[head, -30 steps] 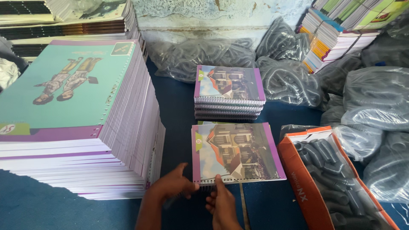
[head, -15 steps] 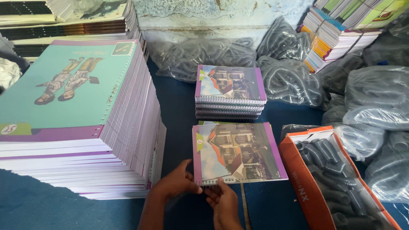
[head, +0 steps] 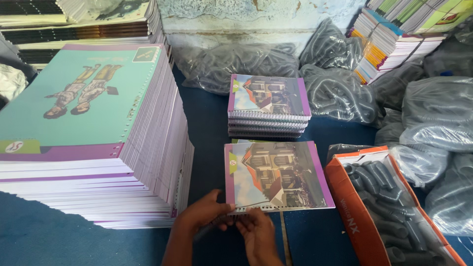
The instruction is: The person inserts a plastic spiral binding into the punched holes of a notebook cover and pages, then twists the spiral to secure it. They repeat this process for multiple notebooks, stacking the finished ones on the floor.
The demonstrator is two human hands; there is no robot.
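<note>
A notebook [head: 277, 173] with a purple-edged cover showing a house lies flat on the blue surface in front of me. My left hand [head: 199, 215] pinches its near left corner along the punched edge. My right hand [head: 256, 230] touches the same near edge just to the right, fingers curled on the binding holes. Whether a spiral is between the fingers cannot be made out. Behind it stands a short stack of spiral-bound notebooks [head: 269, 106] with the same cover.
A tall stack of unbound teal-and-purple notebooks [head: 93, 133] rises at the left. An orange cardboard box [head: 350, 207] of dark spiral coils sits at the right. Plastic bags of coils [head: 433, 123] and more book piles [head: 394, 42] line the back and right.
Both hands have closed in on the notebook's near edge; the left hand moved right onto the corner. The notebook has hardly shifted.
</note>
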